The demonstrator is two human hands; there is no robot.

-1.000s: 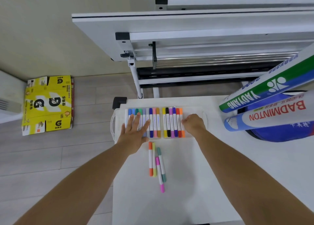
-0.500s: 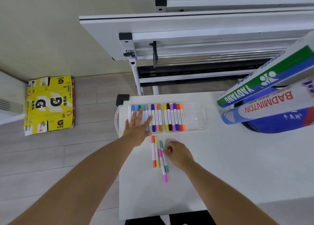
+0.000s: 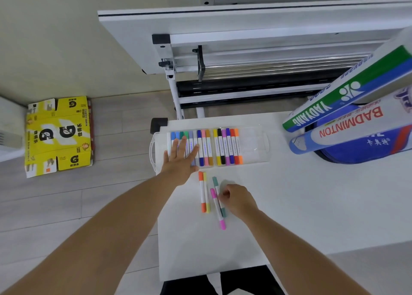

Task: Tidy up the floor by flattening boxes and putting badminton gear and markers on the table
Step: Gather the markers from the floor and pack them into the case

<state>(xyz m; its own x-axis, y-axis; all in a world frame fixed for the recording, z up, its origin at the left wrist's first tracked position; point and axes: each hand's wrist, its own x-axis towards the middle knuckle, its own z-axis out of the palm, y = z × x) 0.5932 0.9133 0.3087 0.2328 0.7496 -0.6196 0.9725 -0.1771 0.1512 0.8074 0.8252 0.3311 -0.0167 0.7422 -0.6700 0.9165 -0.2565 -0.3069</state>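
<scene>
**tidyguy:** Plastic marker case [image 3: 254,143] sits at the far corner of the white table [image 3: 289,205], left hand [image 3: 180,161] flat on the row inside, fingers spread. Any tips for the loose ones just beside it?

**penpal:** Right hand [image 3: 238,200] curls its fingertips onto the teal marker [image 3: 215,181], which lies against the pink marker [image 3: 222,224]. Can't tell if it's pinched yet. I'd lift teal alone and slot it into the case's bare right end, left palm pressing down so nothing slides

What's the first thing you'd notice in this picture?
The rainbow row of markers in the clear plastic case on the white table, with the left hand flat on it. Next, the bright yellow flattened cardboard box on the floor at left, and two long shuttlecock tubes at right.
</scene>
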